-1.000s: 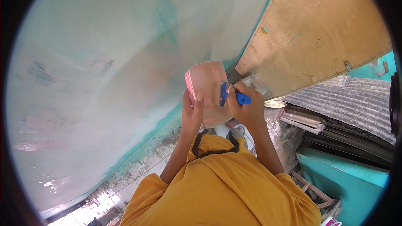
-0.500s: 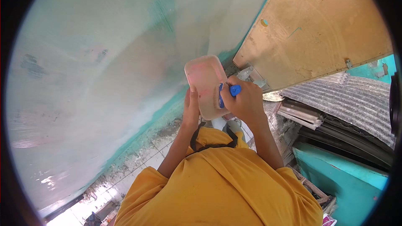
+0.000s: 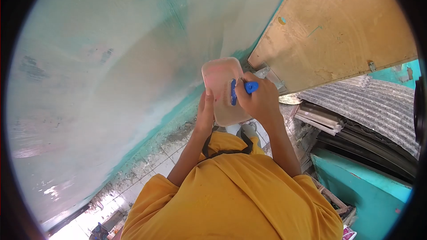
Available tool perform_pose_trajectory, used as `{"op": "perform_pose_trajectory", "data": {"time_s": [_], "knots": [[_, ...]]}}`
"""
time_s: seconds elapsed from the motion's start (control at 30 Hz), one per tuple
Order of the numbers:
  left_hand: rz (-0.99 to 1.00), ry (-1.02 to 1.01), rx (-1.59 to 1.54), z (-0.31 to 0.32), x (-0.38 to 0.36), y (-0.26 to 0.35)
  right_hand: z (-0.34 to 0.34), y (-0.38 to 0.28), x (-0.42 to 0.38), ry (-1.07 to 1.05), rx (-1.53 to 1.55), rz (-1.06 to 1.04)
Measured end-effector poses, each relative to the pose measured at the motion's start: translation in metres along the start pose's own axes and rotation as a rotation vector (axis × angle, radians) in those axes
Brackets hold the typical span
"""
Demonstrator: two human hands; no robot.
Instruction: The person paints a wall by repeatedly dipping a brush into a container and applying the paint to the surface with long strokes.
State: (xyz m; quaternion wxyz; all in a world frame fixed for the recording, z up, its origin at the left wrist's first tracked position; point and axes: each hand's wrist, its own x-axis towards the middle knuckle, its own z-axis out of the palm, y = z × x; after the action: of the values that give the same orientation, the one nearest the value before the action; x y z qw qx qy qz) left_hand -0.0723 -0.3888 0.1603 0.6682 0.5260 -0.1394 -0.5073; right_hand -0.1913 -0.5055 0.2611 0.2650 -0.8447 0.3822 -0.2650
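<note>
My left hand [image 3: 205,112] grips the left edge of a shallow, pinkish plastic tub [image 3: 221,72], thumb over the rim. My right hand [image 3: 263,101] is closed around a blue-handled paintbrush [image 3: 233,92]. Its pale bristles point left, inside the tub and seemingly against its inner surface. A whitish, cloudy coating lies over parts of the tub, with pink patches near its far end. Both hands are in front of my body, close to the wall.
A tall wall [image 3: 111,62] with whitish coating over turquoise rises on the left. An orange-brown wooden panel [image 3: 338,22] leans at upper right. Corrugated sheets [image 3: 369,102] and a turquoise board [image 3: 356,186] are at the right. Dirty floor tiles [image 3: 164,166] run along the wall's foot.
The tub has shifted slightly to the right. The paintbrush has moved up a little within it, toward the tub's far end. Both hands keep their hold.
</note>
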Motion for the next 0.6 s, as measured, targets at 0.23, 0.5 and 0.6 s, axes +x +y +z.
{"op": "perform_pose_trajectory", "data": {"time_s": [0.23, 0.5, 0.6], "knots": [[0.034, -0.042, 0.078, -0.009, 0.002, -0.006, 0.003, 0.007, 0.007, -0.107, 0.066, -0.089], [0.017, -0.061, 0.107, -0.017, -0.003, -0.001, 0.007, 0.012, 0.008, -0.177, 0.063, -0.152], [0.028, -0.065, 0.118, -0.020, -0.002, -0.002, 0.003, 0.002, 0.012, -0.033, 0.150, -0.014]]}}
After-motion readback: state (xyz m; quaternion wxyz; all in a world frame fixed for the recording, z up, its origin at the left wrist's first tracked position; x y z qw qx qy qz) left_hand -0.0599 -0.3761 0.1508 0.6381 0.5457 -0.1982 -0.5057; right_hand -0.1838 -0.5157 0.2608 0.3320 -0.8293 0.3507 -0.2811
